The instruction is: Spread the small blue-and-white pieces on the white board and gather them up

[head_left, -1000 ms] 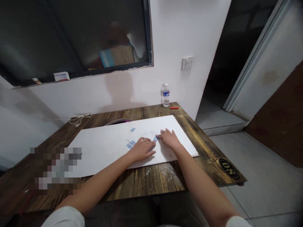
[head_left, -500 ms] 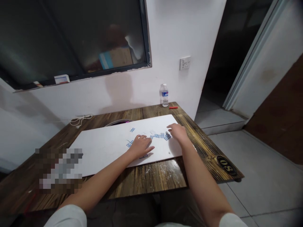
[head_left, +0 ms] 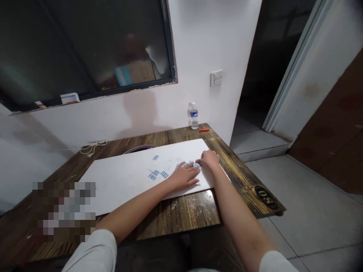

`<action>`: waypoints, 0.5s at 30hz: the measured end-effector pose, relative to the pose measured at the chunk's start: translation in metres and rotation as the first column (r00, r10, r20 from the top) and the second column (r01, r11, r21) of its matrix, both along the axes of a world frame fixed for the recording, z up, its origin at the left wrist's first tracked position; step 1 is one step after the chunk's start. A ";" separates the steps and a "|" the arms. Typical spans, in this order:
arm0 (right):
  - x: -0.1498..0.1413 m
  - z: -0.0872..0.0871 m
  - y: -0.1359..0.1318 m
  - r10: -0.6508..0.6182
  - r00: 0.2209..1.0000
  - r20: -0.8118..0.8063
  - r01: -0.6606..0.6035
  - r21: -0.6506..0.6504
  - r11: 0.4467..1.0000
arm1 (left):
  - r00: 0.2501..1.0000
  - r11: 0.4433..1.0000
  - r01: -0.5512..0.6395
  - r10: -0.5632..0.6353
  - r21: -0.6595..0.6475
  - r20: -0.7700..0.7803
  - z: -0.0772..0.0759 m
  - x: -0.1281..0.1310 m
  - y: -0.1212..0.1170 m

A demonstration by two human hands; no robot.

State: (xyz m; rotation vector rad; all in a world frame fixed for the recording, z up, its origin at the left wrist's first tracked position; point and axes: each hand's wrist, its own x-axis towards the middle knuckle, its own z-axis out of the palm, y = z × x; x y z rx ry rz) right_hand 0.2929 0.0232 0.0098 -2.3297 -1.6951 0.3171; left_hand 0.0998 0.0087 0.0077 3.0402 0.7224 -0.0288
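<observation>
White board (head_left: pixel 119 181) on wood surface (head_left: pixel 241 179), blue-barred pieces (head_left: pixel 164 174) on top

Text: black disc (head_left: pixel 266 197) at surface's near right corner carries digits 0 and 8 in yellow. Bottle (head_left: pixel 194 116) by far right corner: blue-and-red label, lettering too small to read. Red stick-shaped item (head_left: pixel 204 130) just beside it.

Axes: board runs left-right, long side roughly along surface's near edge. Pieces vary: one just left of left hand (head_left: pixel 183 176) slants toward near edge at its right end; farthest one slants toward far right corner.

Hands: near each other, over board's right half. Left palm down, fingers spread over pieces. Right hand (head_left: pixel 210 160) bent, fingertips at pieces by board's right end; can't tell if it's pinching one.
</observation>
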 end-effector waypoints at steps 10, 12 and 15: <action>0.000 -0.006 0.004 -0.013 0.999 -0.034 0.014 0.015 1.000 | 0.998 0.997 0.007 -0.002 -0.071 0.067 0.014 -0.023 -0.029; 0.000 -0.007 0.003 -0.014 0.999 -0.036 0.015 0.010 1.000 | 0.998 0.996 -0.001 0.007 -0.092 0.070 0.014 -0.029 -0.035; 0.000 -0.007 0.002 -0.010 0.999 -0.043 0.010 0.009 1.000 | 0.996 0.992 -0.030 0.039 -0.119 0.080 0.010 -0.040 -0.047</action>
